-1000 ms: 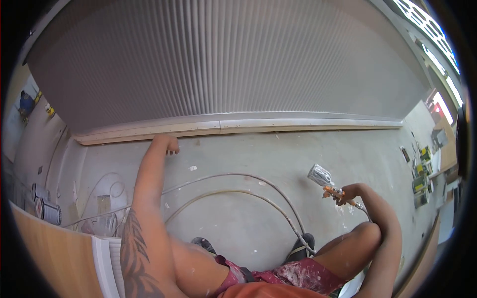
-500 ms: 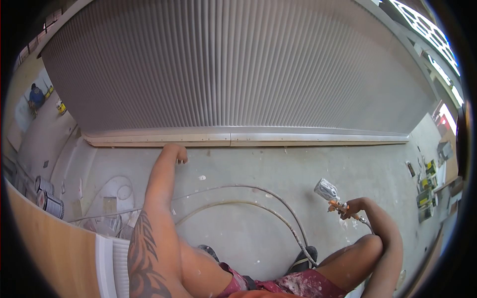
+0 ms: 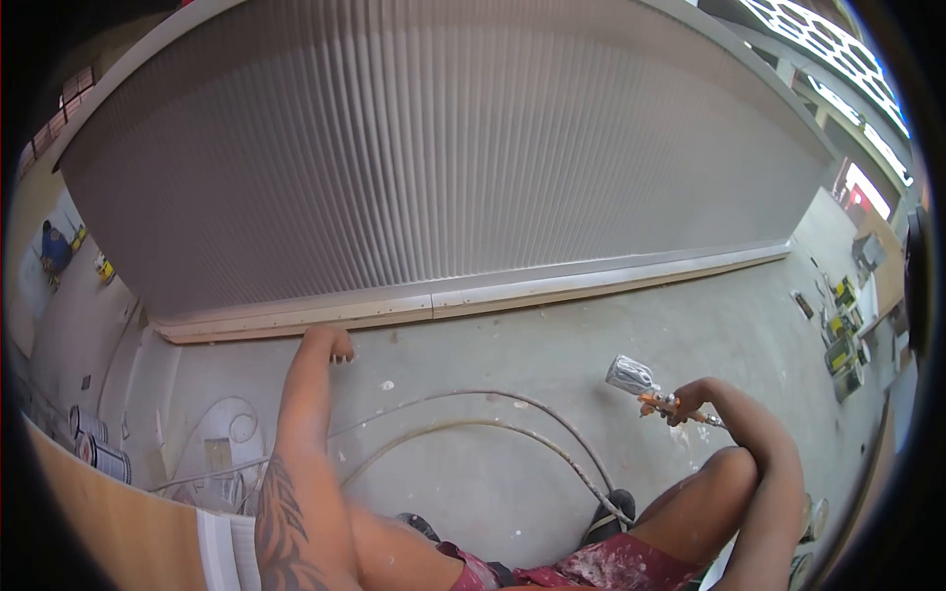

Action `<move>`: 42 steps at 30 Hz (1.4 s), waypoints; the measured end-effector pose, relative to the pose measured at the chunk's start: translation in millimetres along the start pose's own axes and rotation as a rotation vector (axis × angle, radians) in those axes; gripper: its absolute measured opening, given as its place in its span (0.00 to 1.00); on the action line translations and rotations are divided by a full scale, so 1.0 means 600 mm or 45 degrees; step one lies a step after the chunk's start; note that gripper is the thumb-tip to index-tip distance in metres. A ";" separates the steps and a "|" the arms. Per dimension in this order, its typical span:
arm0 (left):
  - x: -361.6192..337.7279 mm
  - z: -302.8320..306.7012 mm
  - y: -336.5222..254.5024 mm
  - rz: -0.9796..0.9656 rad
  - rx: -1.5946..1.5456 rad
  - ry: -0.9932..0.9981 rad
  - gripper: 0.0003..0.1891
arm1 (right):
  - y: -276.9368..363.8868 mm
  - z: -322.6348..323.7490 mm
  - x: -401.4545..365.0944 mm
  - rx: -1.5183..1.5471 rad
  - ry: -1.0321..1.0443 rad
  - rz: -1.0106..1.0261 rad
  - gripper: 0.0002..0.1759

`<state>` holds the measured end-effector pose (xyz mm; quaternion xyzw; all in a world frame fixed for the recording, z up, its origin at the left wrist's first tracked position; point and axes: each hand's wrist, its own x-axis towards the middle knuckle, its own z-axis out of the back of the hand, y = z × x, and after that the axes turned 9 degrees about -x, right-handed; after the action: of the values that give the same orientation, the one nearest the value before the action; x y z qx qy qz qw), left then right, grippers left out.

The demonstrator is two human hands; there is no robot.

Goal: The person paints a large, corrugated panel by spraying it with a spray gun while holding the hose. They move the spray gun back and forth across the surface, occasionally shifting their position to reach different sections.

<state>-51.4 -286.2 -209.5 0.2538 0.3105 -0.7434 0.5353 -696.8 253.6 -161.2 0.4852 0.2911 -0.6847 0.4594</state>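
Note:
A large grey ribbed panel (image 3: 443, 148) fills the upper view, with a pale wooden strip (image 3: 379, 317) along its bottom edge. My left hand (image 3: 330, 343) is at the near side of this strip, left of centre, with its fingers bent downward; whether they touch or hold anything is hidden. On the right, my right hand (image 3: 690, 401) is closed around the handle of a spray gun (image 3: 658, 403), its silver paint-smeared cup (image 3: 631, 374) pointing up and left. A hose joins the gun's handle end.
Hoses (image 3: 493, 394) curve across the grey floor between my arms. Paint cans (image 3: 103, 458) stand at the left beside a wooden board (image 3: 108, 502). More cans and tools (image 3: 843, 340) lie at the right. Another person (image 3: 54, 251) crouches far off at the left.
The view has tilted, so the panel's bottom edge now slopes up to the right. My left hand appears lower and further left in view. The spray gun remains in my right hand.

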 end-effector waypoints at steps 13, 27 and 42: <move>0.127 -0.053 0.132 -0.199 -0.301 -0.188 0.20 | 0.012 0.003 -0.007 0.012 0.002 -0.022 0.33; -0.044 0.020 -0.038 0.011 0.141 0.163 0.21 | -0.002 0.003 0.008 0.027 0.032 -0.008 0.35; -0.078 0.020 -0.053 -0.010 0.138 0.122 0.21 | 0.031 0.012 -0.066 0.501 -0.218 0.108 0.28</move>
<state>-68.5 -257.8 -162.4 0.3165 0.2962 -0.7481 0.5025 -678.2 253.7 -121.0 0.5176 0.0910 -0.7470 0.4072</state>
